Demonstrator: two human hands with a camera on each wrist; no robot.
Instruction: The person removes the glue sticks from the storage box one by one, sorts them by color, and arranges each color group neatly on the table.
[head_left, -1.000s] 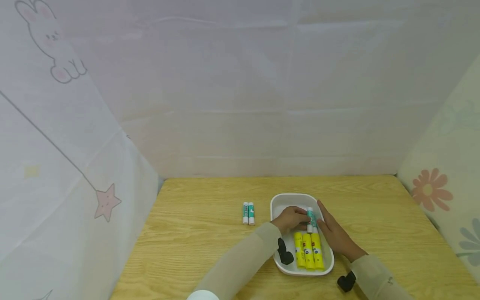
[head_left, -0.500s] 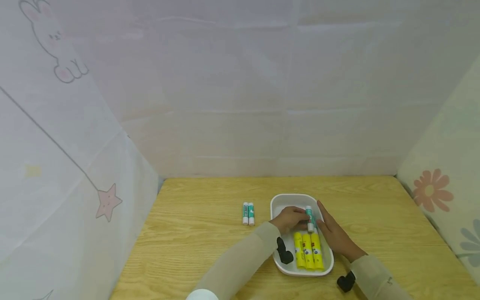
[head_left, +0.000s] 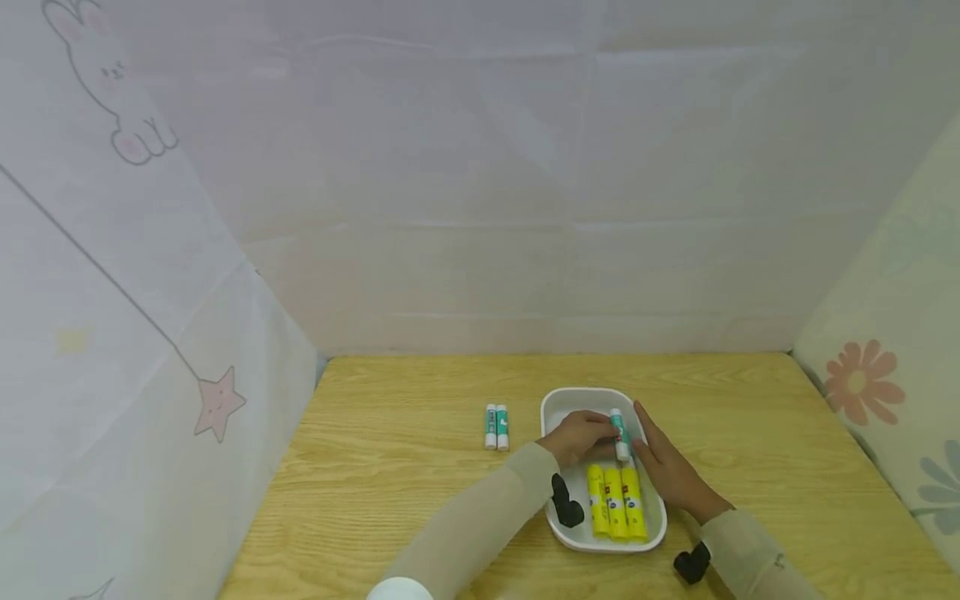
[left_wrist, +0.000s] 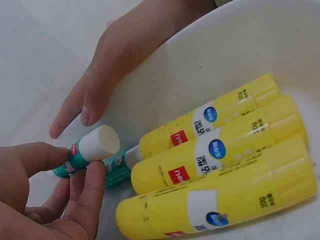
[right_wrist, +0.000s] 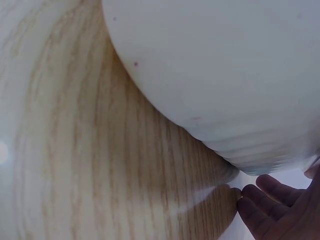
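My left hand reaches into a white plastic bin and pinches a small green glue stick between thumb and fingers, its white end tilted up in the left wrist view. Below it another green glue stick lies in the bin, partly hidden by the held one and by my fingers. Three larger yellow glue sticks lie side by side in the near half. My right hand rests along the bin's right side, fingers extended outside the wall and thumb at the rim; its fingertips show past the bin's underside.
Two more green glue sticks lie together on the wooden table, left of the bin. A pale printed sheet hangs behind and at both sides. Each wrist carries a small black camera mount.
The held glue stick has tilted, its far end shifting slightly left and away and its near end slightly right. The right hand and the bin have stayed almost still.
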